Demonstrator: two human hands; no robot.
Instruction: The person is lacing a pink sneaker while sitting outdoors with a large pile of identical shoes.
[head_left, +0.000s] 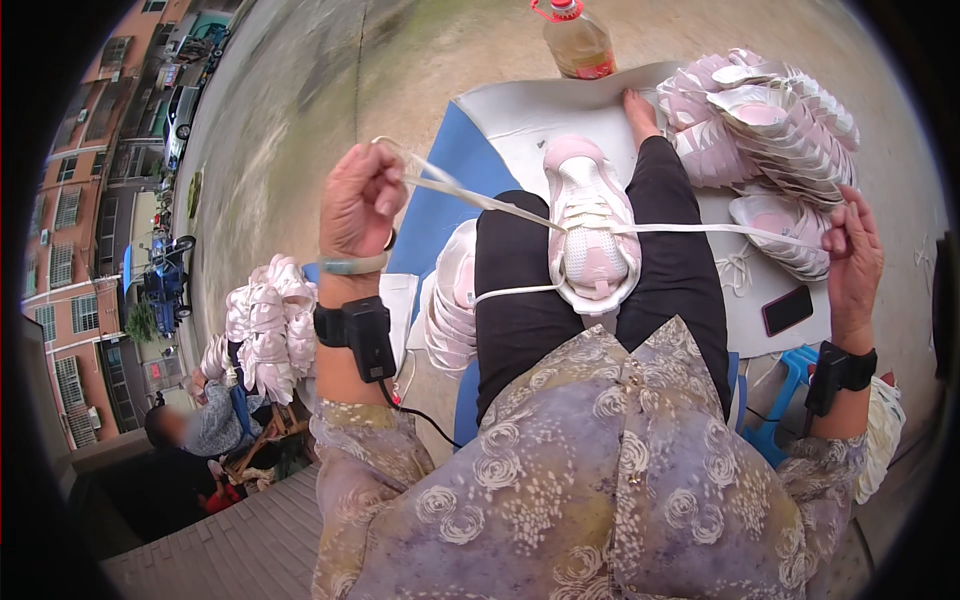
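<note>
A pink and white shoe upper (592, 240) rests across my lap between my thighs, with white lacing over its middle. From it a white shoelace (690, 228) runs taut to both sides. My left hand (365, 195), raised at the left, has its fingers curled round one stretch of the lace, and a loop sticks out above them. Far to the right, my right hand (855, 240) pinches the other stretch between its fingers. Another piece of lace lies over my left thigh near the upper. Each wrist carries a strapped black device.
Stacked shoe uppers (770, 125) stand at the right, with another stack (455, 295) beside my left thigh. A phone (788, 310) lies on the white sheet (520, 120). At the far side stands a bottle (580, 45). A person (210, 420) sits at left near more uppers (270, 325).
</note>
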